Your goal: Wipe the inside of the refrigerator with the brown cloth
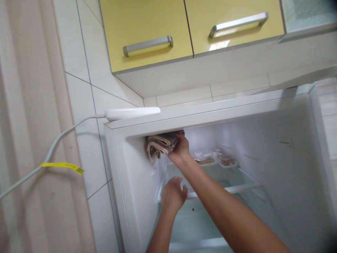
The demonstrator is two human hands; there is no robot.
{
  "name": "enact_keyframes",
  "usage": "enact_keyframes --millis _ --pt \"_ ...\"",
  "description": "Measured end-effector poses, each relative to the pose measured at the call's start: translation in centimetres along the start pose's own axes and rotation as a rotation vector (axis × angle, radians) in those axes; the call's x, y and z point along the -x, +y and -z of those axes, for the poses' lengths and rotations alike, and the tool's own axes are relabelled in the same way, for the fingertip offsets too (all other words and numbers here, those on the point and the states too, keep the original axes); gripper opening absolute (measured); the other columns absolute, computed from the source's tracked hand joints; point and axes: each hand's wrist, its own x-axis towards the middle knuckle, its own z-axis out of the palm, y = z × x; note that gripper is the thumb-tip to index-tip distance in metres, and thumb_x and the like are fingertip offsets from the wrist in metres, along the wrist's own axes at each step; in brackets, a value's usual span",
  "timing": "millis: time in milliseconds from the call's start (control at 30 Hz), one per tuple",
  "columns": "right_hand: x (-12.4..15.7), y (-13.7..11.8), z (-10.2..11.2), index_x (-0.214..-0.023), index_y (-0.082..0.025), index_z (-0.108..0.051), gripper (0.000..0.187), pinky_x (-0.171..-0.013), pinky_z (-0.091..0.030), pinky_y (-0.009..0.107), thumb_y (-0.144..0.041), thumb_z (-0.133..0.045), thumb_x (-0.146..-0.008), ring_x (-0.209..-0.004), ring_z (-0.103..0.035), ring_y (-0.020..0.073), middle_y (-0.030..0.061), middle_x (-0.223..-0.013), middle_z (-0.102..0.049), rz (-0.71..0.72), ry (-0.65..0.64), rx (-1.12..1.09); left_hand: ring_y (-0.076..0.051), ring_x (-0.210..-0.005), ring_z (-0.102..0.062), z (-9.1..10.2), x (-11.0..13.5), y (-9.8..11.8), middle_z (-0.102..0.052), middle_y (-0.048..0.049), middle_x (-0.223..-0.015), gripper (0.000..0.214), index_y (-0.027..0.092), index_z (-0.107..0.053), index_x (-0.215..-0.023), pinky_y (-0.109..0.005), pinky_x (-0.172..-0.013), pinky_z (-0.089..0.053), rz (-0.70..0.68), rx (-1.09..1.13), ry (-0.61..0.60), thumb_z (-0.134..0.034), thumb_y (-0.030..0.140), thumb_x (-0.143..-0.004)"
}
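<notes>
My right hand (180,149) grips a folded brown-and-beige cloth (163,143) and presses it up near the ceiling and left wall of the fridge compartment (138,168). The cloth is folded in several layers, with its edges facing left. Below it, my left hand (172,195) hangs in front of the glass shelf (221,179), its fingers loosely curved and the thumb apart from them. I see nothing in that hand, though part of the palm is turned away. My right forearm crosses in front of the shelf.
Small packs of food (226,160) lie at the back of the upper shelf. A white flat device (133,113) with a cable (56,144) rests on the fridge top. Yellow cabinets (147,24) hang above; a curtain (34,105) is at the left.
</notes>
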Motion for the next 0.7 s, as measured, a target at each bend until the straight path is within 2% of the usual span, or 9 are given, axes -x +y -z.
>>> enact_keyframes --millis 67,133,267,367,433,500,567,633,700 --pt "2.3 -1.8 -0.8 -0.087 -0.023 -0.063 0.022 -0.079 -0.063 0.049 -0.025 -0.046 -0.073 -0.076 -0.071 0.0254 0.0018 -0.071 -0.071 -0.090 -0.037 -0.006 -0.027 -0.129 -0.062 0.3 -0.5 0.4 -0.069 -0.0158 -0.135 0.038 0.015 -0.068 -0.122 -0.042 -0.113 -0.045 0.065 0.201 0.030 -0.055 0.023 -0.087" --pt "4.2 -3.4 -1.4 -0.087 -0.022 -0.063 0.022 -0.078 -0.063 0.049 -0.025 -0.045 -0.074 -0.078 -0.071 0.0263 0.0025 -0.070 -0.071 -0.137 -0.068 0.034 -0.025 -0.131 -0.061 1.3 -0.8 1.8 -0.068 -0.0156 -0.136 0.040 0.014 -0.067 -0.122 -0.042 -0.114 -0.045 0.112 0.575 0.108 -0.053 0.024 -0.087" --pt "6.3 -5.6 -1.6 -0.085 -0.020 -0.062 0.018 -0.078 -0.064 0.048 -0.025 -0.048 -0.075 -0.080 -0.072 0.0273 0.0039 -0.067 -0.070 -0.222 -0.026 0.148 -0.024 -0.128 -0.063 5.7 -0.8 6.8 -0.069 -0.0101 -0.136 0.048 0.022 -0.063 -0.128 -0.044 -0.104 -0.054 0.069 1.418 0.317 -0.042 0.045 -0.092" --pt "7.1 -7.0 -0.8 -0.085 -0.019 -0.062 0.014 -0.078 -0.064 0.044 -0.020 -0.052 -0.075 -0.078 -0.072 0.0251 0.0038 -0.068 -0.071 -0.226 0.031 0.244 -0.026 -0.123 -0.064 9.6 -1.0 9.7 -0.071 -0.0104 -0.130 0.061 0.023 -0.067 -0.121 -0.049 -0.103 -0.054 -0.090 1.674 0.356 -0.029 0.061 -0.092" --pt "7.6 -8.2 0.3 -0.086 -0.019 -0.063 0.014 -0.076 -0.064 0.040 -0.017 -0.055 -0.076 -0.077 -0.072 0.0228 0.0050 -0.073 -0.073 -0.165 0.058 0.313 -0.027 -0.126 -0.062 11.9 -1.3 10.3 -0.071 -0.0090 -0.129 0.061 0.025 -0.069 -0.117 -0.053 -0.107 -0.051 -0.145 1.769 0.395 -0.027 0.062 -0.092" --pt "8.5 -9.8 2.5 -0.093 -0.019 -0.065 0.018 -0.074 -0.063 0.035 -0.019 -0.058 -0.077 -0.080 -0.073 0.0213 0.0074 -0.084 -0.077 -0.043 0.098 0.410 -0.027 -0.131 -0.058 13.7 -1.6 10.1 -0.071 -0.0075 -0.130 0.056 0.027 -0.069 -0.115 -0.058 -0.110 -0.046 -0.201 1.846 0.442 -0.030 0.059 -0.093" --pt "9.8 -11.7 6.0 -0.104 -0.022 -0.066 0.026 -0.075 -0.061 0.035 -0.026 -0.061 -0.078 -0.087 -0.073 0.0218 0.0087 -0.098 -0.078 0.123 0.185 0.594 -0.028 -0.136 -0.054 15.2 -1.9 9.9 -0.069 -0.0066 -0.134 0.051 0.029 -0.069 -0.116 -0.062 -0.112 -0.041 -0.272 1.909 0.465 -0.031 0.056 -0.094" --pt "11.5 -13.3 10.6 -0.102 -0.024 -0.068 0.026 -0.077 -0.059 0.038 -0.028 -0.063 -0.077 -0.089 -0.072 0.0247 0.0092 -0.096 -0.077 0.277 0.370 0.939 -0.028 -0.138 -0.052 16.3 -2.2 10.2 -0.068 -0.0061 -0.137 0.049 0.030 -0.068 -0.116 -0.065 -0.113 -0.039 -0.316 1.968 0.473 -0.031 0.054 -0.096" --pt "13.3 -14.3 15.4 -0.094 -0.025 -0.070 0.019 -0.086 -0.056 0.044 -0.026 -0.064 -0.076 -0.092 -0.071 0.0281 0.0109 -0.093 -0.076 0.424 0.526 1.417 -0.029 -0.139 -0.051 16.9 -2.6 11.2 -0.066 -0.0051 -0.140 0.047 0.031 -0.068 -0.116 -0.066 -0.112 -0.038 -0.304 2.042 0.498 -0.031 0.053 -0.096"
